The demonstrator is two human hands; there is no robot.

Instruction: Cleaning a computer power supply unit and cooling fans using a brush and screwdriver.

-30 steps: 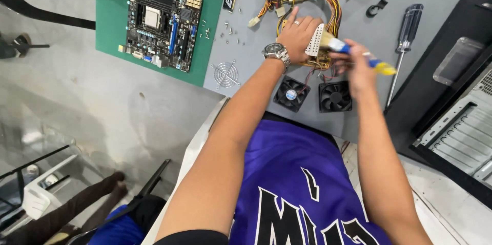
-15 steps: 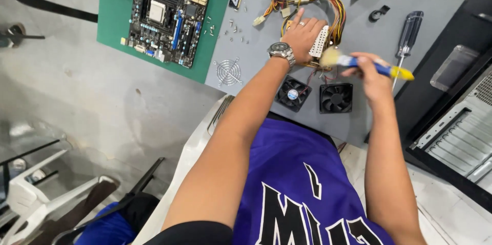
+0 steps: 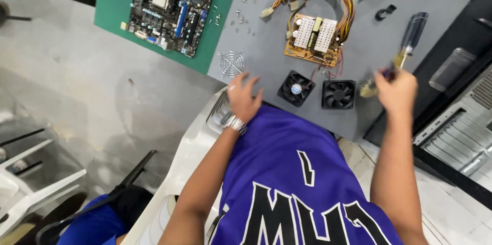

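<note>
Gripping small brush (image 3: 370, 89) in right hand (image 3: 395, 90), fist closed round handle; light, bristles soft. Left hand (image 3: 243, 97) empty, fingers spread. Bare circuit board (image 3: 313, 40) at 12 o'clock looks fragile, we'd take edges.

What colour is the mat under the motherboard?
Green: the mat under the motherboard, clearest in the head view.

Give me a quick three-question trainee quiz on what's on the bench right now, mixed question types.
1. True or false: the left hand holds the power board.
2. What does the right hand hold? A) brush B) black fan C) motherboard
3. How many black fans lie near the bench's front edge?

Key:
1. False; the hand is empty, fingers spread, and the board lies apart on the grey bench.
2. A
3. Two: left fan and right fan.
</note>
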